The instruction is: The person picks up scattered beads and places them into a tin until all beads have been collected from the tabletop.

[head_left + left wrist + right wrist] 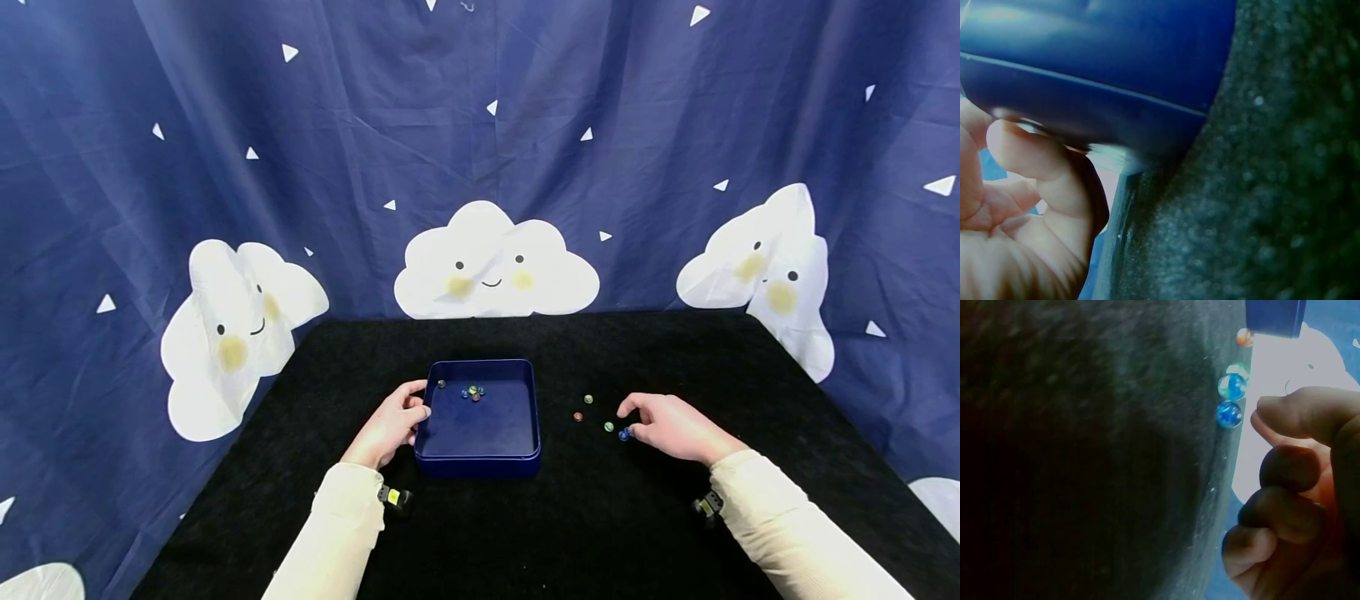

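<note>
My left hand [390, 425] grips the left wall of a square dark-blue tray [480, 467], its thumb at the rim. In the left wrist view the thumb [1029, 150] lies against the tray's side [1104, 106]. Several glass marbles [476, 397] lie on the tray floor. To the right of it, my right hand [671, 425] hovers low, thumb and index finger apart, holding nothing. Blue marbles [1229, 414] sit just by its fingertips. Close by are a green marble [609, 427], a reddish marble [577, 417] and a yellowish marble [588, 399].
A black cloth [600, 533] covers the table. Behind it hangs a navy curtain [360, 125] printed with white clouds and triangles. A small camera is strapped to each wrist over pale sleeves [780, 517].
</note>
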Available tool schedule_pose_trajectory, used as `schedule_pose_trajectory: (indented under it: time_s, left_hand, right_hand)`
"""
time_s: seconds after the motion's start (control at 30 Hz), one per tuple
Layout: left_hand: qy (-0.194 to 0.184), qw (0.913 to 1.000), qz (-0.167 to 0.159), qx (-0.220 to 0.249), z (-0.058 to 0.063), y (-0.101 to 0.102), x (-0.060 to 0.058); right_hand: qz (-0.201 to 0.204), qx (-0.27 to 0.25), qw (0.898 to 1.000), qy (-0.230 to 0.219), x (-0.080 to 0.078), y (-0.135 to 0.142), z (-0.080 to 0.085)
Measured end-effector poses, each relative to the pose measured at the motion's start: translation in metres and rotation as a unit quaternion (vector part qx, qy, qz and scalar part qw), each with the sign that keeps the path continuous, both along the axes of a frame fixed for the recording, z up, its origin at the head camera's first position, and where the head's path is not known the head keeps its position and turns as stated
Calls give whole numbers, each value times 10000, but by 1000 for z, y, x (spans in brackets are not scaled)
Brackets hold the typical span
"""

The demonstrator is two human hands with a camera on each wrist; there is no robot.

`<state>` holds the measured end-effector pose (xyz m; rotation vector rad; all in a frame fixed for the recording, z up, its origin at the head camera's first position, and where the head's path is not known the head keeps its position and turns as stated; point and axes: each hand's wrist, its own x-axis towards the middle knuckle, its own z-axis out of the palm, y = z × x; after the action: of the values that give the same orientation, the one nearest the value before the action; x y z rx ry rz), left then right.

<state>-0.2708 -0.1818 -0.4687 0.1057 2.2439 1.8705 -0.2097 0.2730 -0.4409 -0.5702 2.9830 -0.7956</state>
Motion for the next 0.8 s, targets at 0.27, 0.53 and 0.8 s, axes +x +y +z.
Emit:
schedule_pose_trajectory:
  time_s: [0.27,0.53,0.8]
  left_hand:
    - [31,10000,19,-50,0,-1,0]
    - [41,10000,0,-76,1,-1,1]
    - [-38,10000,43,-56,2,-1,1]
  right_hand:
    - [180,120,9996,-204,0,5,-8]
    - [175,203,9995,-182,-1,4,-10]
    - [120,138,9998,16,0,3,-10]
